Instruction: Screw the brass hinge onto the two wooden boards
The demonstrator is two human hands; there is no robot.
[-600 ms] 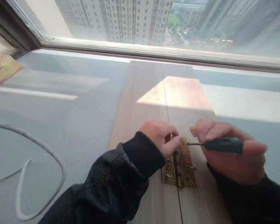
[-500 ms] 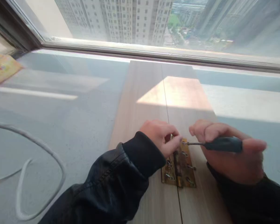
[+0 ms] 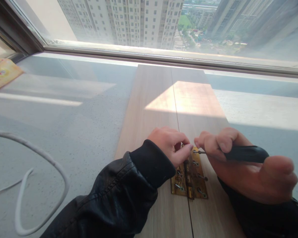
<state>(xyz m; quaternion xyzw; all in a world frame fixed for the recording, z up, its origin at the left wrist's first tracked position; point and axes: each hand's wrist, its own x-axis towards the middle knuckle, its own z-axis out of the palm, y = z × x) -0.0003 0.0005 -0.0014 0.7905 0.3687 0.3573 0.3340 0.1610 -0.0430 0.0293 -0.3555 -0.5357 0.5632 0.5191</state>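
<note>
Packet (image 3: 5,73): yellow-orange, at the far left edge, lying on the pale sill (image 3: 89,125) near the window frame (image 3: 27,36).
Cable (image 3: 48,157): white, looped on the sill, well apart from the boards.
Left hand (image 3: 169,144): dark ribbed cuff; over the upper part of the hinge. Thumb and forefinger curled round, tips close together beside the top right screw; whether they pinch it, cannot tell.
Boards (image 3: 150,99): two, light wood grain, side by side with a narrow seam; a sunlit patch on the far part.
Hinge (image 3: 201,172): brass-coloured, open, laid across the seam, a leaf on each board; upper left part hidden by the left hand.
Screws (image 3: 180,188): several, silver, on both leaves, some leaning.
Screwdriver (image 3: 247,154): dark handle, lying roughly level, tip at the top right screw.
Right hand (image 3: 253,177): fingers closed on the screwdriver, forward fingertips by its shaft.
</note>
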